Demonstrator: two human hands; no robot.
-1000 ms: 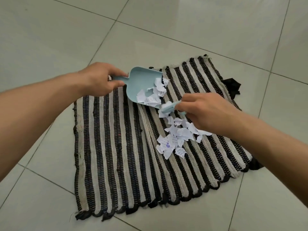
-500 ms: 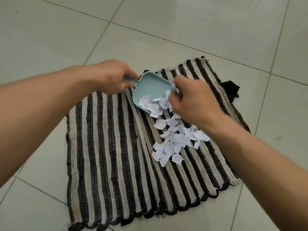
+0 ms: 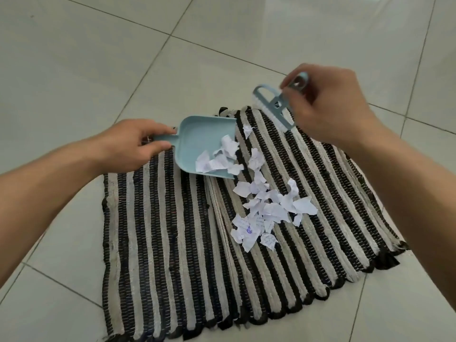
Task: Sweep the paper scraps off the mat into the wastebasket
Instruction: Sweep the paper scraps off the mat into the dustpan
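Note:
A black-and-cream striped mat (image 3: 172, 243) lies on the tiled floor. My left hand (image 3: 133, 146) grips the handle of a light blue dustpan (image 3: 199, 137) resting on the mat's far edge, with a few white paper scraps (image 3: 219, 159) in its mouth. More paper scraps (image 3: 266, 208) lie in a loose pile on the mat just in front of the pan. My right hand (image 3: 330, 107) holds a small light blue brush (image 3: 274, 104) lifted above the mat's far edge, behind the pile. No wastebasket is in view.
Pale grey floor tiles (image 3: 98, 58) surround the mat on all sides. The mat's near edge has a dark fringe (image 3: 246, 324).
My right hand has lifted the brush up and away to the far right, off the dustpan mouth. The dustpan has stayed on the mat with scraps in it.

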